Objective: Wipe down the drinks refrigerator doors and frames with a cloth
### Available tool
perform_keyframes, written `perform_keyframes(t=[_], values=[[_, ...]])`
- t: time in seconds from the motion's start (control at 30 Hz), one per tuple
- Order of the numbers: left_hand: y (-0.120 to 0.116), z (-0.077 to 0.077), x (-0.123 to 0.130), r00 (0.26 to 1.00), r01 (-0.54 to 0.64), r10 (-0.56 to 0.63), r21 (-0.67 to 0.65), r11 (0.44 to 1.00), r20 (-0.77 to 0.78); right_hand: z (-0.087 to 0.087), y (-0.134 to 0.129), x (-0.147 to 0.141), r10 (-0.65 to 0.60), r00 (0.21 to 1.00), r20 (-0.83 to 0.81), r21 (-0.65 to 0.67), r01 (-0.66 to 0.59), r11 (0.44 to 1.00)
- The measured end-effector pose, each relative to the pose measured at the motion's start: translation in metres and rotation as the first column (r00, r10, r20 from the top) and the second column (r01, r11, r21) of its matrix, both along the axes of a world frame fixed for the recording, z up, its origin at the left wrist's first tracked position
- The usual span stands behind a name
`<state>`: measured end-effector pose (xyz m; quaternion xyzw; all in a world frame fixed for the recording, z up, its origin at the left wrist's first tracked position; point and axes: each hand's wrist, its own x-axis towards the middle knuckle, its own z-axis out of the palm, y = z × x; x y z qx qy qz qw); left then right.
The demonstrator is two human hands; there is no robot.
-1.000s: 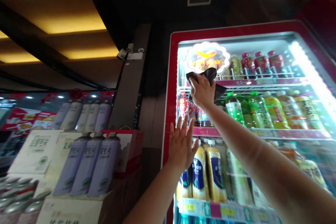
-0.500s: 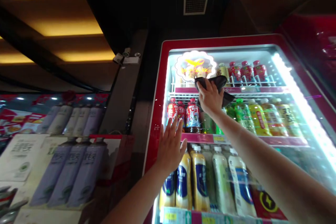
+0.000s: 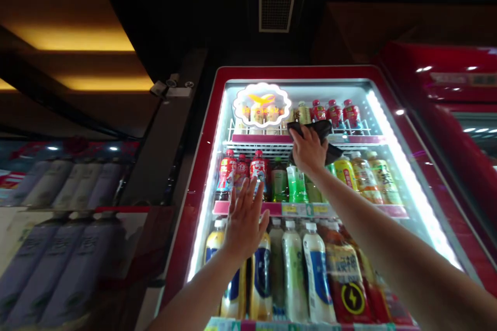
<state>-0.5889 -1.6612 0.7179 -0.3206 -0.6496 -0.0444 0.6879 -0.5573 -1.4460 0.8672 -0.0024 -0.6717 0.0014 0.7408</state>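
My right hand [image 3: 309, 151] presses a crumpled black cloth [image 3: 324, 128] against the upper part of the glass door of a lit drinks fridge. The cloth spreads out above and to the right of the fingers, in front of the top shelf's edge. Lower and to the left, my left hand [image 3: 245, 221] is open, with fingers stretched upward and the palm toward the glass. Whether its palm touches the door, I cannot tell. A white scalloped logo with yellow lettering [image 3: 262, 105] shows on the glass, left of the cloth.
Behind the glass, several drink bottles [image 3: 294, 271] stand on shelves. The fridge has a red frame [image 3: 295, 72]. Another red fridge [image 3: 446, 80] stands at right. Blurred boxes with pale purple bottle pictures [image 3: 66, 264] are stacked at left. A ceiling vent [image 3: 276, 9] is overhead.
The view has turned to the right. My right hand and the cloth have moved right across the glass, away from the logo. My left hand has also shifted right over the door.
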Motion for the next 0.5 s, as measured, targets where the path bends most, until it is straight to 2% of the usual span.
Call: perform_keyframes(t=[0.07, 0.17, 0.23, 0.33, 0.4, 0.43, 0.5], values=[[0.016, 0.007, -0.001, 1.0, -0.005, 0.005, -0.01, 1.0, -0.025, -0.008, -0.008, 0.0, -0.001, 0.999, 0.054, 0.169, -0.008, 0.986], [0.044, 0.021, 0.0, 0.999, -0.014, 0.014, -0.007, 1.0, -0.042, 0.002, -0.002, 0.006, -0.015, 0.993, 0.121, 0.33, -0.026, 0.944], [0.06, 0.025, 0.002, 0.999, -0.014, 0.013, -0.009, 1.0, -0.044, 0.014, 0.02, 0.011, -0.016, 0.992, 0.126, 0.301, -0.023, 0.953], [0.071, 0.021, 0.003, 0.998, -0.014, 0.013, -0.022, 1.0, -0.066, 0.02, 0.062, 0.017, 0.012, 0.998, 0.061, 0.093, -0.017, 0.996], [0.073, 0.017, 0.003, 0.996, -0.023, 0.023, -0.009, 1.0, -0.083, 0.012, 0.077, 0.016, 0.03, 1.0, -0.009, -0.036, -0.03, 0.999], [0.075, 0.015, 0.003, 0.996, -0.028, 0.028, 0.004, 1.0, -0.087, 0.005, 0.078, 0.016, 0.034, 0.999, -0.032, -0.057, -0.036, 0.998], [0.082, 0.016, 0.004, 0.996, -0.036, 0.038, 0.032, 0.999, -0.084, -0.007, 0.071, 0.014, 0.033, 0.999, -0.023, 0.007, -0.033, 0.999]])
